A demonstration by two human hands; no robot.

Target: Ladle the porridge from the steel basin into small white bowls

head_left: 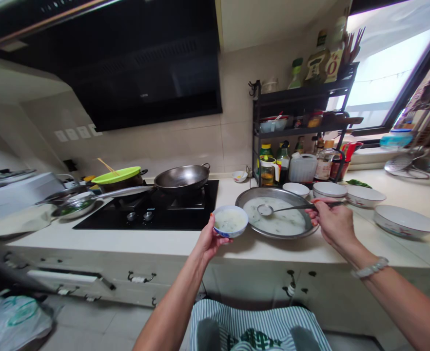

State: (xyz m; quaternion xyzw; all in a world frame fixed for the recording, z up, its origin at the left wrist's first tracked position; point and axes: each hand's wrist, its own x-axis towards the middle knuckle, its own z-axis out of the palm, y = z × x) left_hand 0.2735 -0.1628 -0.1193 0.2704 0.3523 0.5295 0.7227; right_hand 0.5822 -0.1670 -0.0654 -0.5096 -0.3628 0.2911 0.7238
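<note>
My left hand (pixel 210 239) grips a small white bowl (pixel 230 221) with pale soup in it, held just left of a wide metal basin (pixel 278 217) of the same pale soup. My right hand (pixel 332 222) is closed round the handle of a metal ladle (pixel 265 210). The ladle's cup rests in the basin's soup near its left side. The basin stands on the pale counter (pixel 164 241) to the right of the black hob (pixel 152 212).
A steel wok (pixel 182 178) and a green-lidded pot (pixel 118 176) sit on the hob. Several empty white bowls (pixel 364 196) stand right of the basin, one larger (pixel 405 220). A black rack (pixel 299 126) of bottles and jars is behind. Drawers lie below the counter.
</note>
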